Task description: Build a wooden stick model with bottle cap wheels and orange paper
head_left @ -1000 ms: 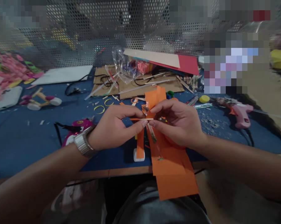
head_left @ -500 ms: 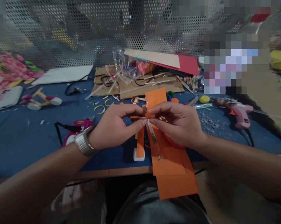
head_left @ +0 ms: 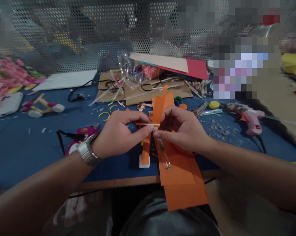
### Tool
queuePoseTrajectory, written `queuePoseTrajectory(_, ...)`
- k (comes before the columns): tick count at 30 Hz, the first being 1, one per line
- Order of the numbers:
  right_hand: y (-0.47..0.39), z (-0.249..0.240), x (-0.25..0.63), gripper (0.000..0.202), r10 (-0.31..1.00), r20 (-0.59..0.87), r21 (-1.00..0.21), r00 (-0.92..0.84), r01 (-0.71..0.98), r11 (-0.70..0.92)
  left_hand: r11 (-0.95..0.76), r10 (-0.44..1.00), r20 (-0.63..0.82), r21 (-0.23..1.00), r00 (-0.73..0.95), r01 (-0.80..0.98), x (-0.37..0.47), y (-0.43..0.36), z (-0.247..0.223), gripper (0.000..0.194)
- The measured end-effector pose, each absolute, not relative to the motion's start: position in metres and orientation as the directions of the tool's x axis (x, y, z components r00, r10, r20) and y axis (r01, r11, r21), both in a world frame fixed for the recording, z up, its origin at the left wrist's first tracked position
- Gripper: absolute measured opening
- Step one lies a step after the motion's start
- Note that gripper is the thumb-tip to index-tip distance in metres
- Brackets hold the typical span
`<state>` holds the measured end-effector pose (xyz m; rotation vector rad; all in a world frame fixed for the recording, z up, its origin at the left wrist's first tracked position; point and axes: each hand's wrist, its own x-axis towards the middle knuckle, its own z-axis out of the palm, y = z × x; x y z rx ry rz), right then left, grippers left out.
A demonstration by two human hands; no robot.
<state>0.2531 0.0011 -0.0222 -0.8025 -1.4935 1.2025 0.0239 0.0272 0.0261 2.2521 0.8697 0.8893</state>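
With thumb and fingers, my left hand (head_left: 124,132) pinches a thin wooden stick (head_left: 154,124), partly covered in orange. An orange paper strip (head_left: 159,106) rises from the stick, its top end free. The curled fingers of my right hand (head_left: 183,129) are at the strip's right edge, thumb just below the stick; its exact grip is partly hidden. Beneath both hands lies orange paper (head_left: 178,173), hanging over the table edge. A clear tube with green bits (head_left: 165,157) rests on it. Left of that, another orange strip ends at a white roller-like piece (head_left: 144,162).
A purple glue gun (head_left: 85,132) lies near my left wrist and a pink glue gun (head_left: 254,121) at the right. Farther back are a small wheeled stick frame (head_left: 43,106), cardboard (head_left: 135,98), coloured sheets (head_left: 195,68) and a yellow cap (head_left: 214,105). A perforated metal screen (head_left: 93,36) stands behind.
The orange strip now stands up above the stick, where it was folded between my fingers. My right fingers have spread slightly. My left hand keeps its pinch.
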Motion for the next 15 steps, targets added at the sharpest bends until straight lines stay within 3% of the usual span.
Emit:
queuePoseTrajectory(8, -0.0004, -0.0193, 0.2557, 0.034, 0.892, 0.397, -0.914, -0.215, -0.008, 0.405, -0.602, 0.722, 0.347, 0.742, 0.599, 0.295, 0.0221, 0.0312, 0.0226, 0.010)
queuePoseTrajectory(15, -0.0029, -0.0145, 0.2577, 0.015, 0.884, 0.419, -0.890, -0.209, 0.098, 0.445, -0.611, 0.716, 0.351, 0.733, 0.603, 0.299, 0.0215, 0.0308, 0.0228, 0.021)
